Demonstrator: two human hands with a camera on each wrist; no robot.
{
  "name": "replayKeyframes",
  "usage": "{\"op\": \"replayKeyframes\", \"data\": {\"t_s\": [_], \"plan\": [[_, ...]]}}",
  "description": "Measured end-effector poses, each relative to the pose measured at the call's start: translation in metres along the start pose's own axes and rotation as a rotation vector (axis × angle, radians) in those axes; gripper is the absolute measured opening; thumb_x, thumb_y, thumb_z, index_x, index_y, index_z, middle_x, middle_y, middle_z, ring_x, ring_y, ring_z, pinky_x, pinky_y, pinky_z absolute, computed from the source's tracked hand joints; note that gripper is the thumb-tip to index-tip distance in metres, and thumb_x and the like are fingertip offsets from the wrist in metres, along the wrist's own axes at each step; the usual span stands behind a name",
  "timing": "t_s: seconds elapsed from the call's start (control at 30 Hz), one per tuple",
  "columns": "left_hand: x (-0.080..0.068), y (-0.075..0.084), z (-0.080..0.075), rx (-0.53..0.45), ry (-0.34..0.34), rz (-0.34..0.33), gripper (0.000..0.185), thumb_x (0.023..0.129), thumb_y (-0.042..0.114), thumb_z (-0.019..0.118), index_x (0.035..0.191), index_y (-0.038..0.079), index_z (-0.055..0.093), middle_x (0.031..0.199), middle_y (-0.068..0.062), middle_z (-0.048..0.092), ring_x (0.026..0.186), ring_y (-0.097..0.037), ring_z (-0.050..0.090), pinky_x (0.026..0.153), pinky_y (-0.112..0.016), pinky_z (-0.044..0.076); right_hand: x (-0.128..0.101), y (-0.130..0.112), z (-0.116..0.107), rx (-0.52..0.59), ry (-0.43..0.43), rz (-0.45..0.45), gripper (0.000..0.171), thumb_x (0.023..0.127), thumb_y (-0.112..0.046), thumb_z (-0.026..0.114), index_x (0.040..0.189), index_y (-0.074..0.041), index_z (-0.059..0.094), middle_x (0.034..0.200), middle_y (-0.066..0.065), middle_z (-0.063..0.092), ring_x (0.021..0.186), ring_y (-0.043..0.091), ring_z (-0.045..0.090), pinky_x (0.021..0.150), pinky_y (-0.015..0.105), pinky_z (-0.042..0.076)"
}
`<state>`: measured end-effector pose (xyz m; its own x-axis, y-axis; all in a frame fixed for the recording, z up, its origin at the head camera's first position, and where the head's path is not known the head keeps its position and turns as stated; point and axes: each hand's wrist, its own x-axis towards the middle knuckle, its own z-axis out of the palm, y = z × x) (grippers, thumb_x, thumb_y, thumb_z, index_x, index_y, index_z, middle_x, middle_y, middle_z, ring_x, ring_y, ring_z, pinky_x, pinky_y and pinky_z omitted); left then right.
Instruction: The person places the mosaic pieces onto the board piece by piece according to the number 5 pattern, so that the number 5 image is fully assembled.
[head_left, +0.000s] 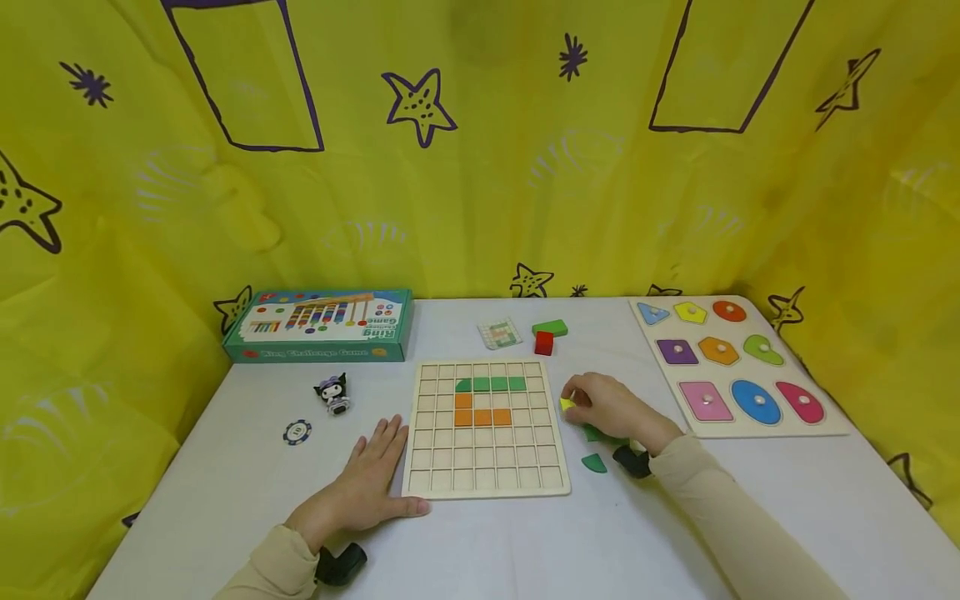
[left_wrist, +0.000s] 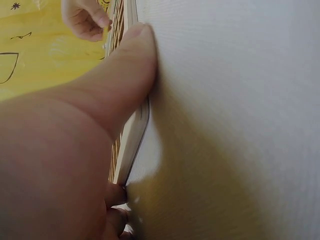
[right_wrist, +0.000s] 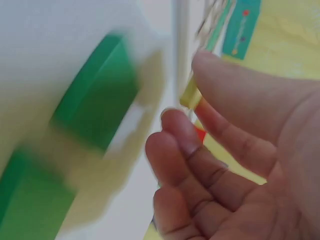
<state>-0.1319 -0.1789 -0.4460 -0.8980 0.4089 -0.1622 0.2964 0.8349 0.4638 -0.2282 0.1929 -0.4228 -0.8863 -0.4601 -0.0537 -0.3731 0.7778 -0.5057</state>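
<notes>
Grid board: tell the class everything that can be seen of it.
The grid board is square, pale and wooden-looking, with raised lines dividing it into small cells. It lies flat on the white table. Toward its far side, four green pieces sit in a row, the leftmost with a rounded corner; below, four orange pieces form an L. The remaining cells look bare. The left hand touches its left side.

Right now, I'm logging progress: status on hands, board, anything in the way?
Left hand at left edge of grid board. Right hand pinching yellow piece, right of board. Board partly filled. Nothing visible between piece and board.
</notes>
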Motion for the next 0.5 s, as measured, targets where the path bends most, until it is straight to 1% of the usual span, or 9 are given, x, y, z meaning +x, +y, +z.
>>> {"op": "replayKeyframes", "data": {"t_s": [0.17, 0.27, 0.37, 0.5], "plan": [[0.001, 0.001, -0.002, 0.012, -0.006, -0.013, 0.117, 0.077, 0.068, 0.068, 0.151, -0.008, 0.019, 0.159, -0.025, 0.008, 0.145, -0.041, 0.001, 0.112, -0.061, 0.004, 0.003, -0.023, 0.005, 0.053, 0.046, -0.051, 0.022, 0.088, -0.014, 0.075, 0.104, 0.000, 0.068, 0.081, -0.002, 0.058, 0.074, 0.016, 0.051, 0.068, 0.031, 0.047], [0.001, 0.001, -0.002, 0.010, -0.005, -0.014, 0.117, 0.077, 0.068, 0.068, 0.151, -0.008, 0.019, 0.159, -0.025, 0.009, 0.145, -0.041, 0.001, 0.112, -0.061, 0.004, 0.009, -0.036, 0.012, 0.050, 0.049, -0.060, 0.022, 0.086, -0.015, 0.077, 0.101, -0.001, 0.070, 0.080, -0.003, 0.059, 0.073, 0.015, 0.051, 0.068, 0.029, 0.047], [0.000, 0.002, -0.002, 0.002, -0.002, -0.014, 0.117, 0.077, 0.067, 0.069, 0.151, -0.009, 0.019, 0.158, -0.026, 0.009, 0.145, -0.041, 0.002, 0.112, -0.062, 0.004, 0.016, -0.047, 0.019, 0.041, 0.039, -0.030, 0.019, 0.085, -0.016, 0.078, 0.096, -0.003, 0.071, 0.078, -0.004, 0.058, 0.073, 0.014, 0.051, 0.068, 0.029, 0.046], [0.000, 0.004, -0.002, -0.003, -0.004, -0.011, 0.117, 0.077, 0.066, 0.069, 0.151, -0.009, 0.019, 0.158, -0.026, 0.009, 0.145, -0.041, 0.002, 0.112, -0.062, 0.004, 0.022, -0.055, 0.027, 0.022, 0.025, -0.005, 0.018, 0.082, -0.015, 0.081, 0.093, -0.004, 0.072, 0.074, -0.004, 0.056, 0.071, 0.015, 0.049, 0.066, 0.029, 0.045]]}}
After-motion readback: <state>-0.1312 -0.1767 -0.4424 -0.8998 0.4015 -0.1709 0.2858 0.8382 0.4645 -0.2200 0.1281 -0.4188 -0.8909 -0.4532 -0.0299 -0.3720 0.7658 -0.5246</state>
